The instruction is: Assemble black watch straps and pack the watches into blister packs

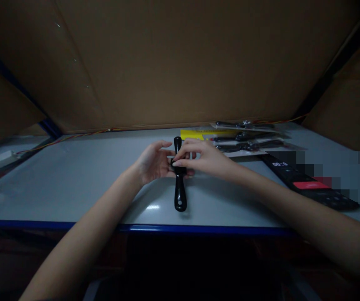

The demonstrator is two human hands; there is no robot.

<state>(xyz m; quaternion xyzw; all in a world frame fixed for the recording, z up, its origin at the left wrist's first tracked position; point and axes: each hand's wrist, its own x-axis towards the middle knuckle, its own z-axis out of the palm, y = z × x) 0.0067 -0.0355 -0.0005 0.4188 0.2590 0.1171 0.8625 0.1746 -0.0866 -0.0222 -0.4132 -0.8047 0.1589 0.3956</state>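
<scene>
A black spokeshave (180, 190) with two rounded handles is held above the grey tabletop, one handle pointing away from me and the other toward me. My left hand (156, 163) supports its middle from the left, with fingers passing beneath and behind it. From the right, my right hand (203, 154) pinches at the middle part with thumb and fingertips. What exactly sits between those fingertips is too small and dark to make out. In the near handle's end there is a small hole.
Several clear packets (239, 146) with similar black tools lie at the back right, by a yellow sheet (191, 134). A dark panel (288, 167) with digits and a red strip lies at right. Cardboard (180, 62) stands behind; a blue edge (199, 228) runs along the front.
</scene>
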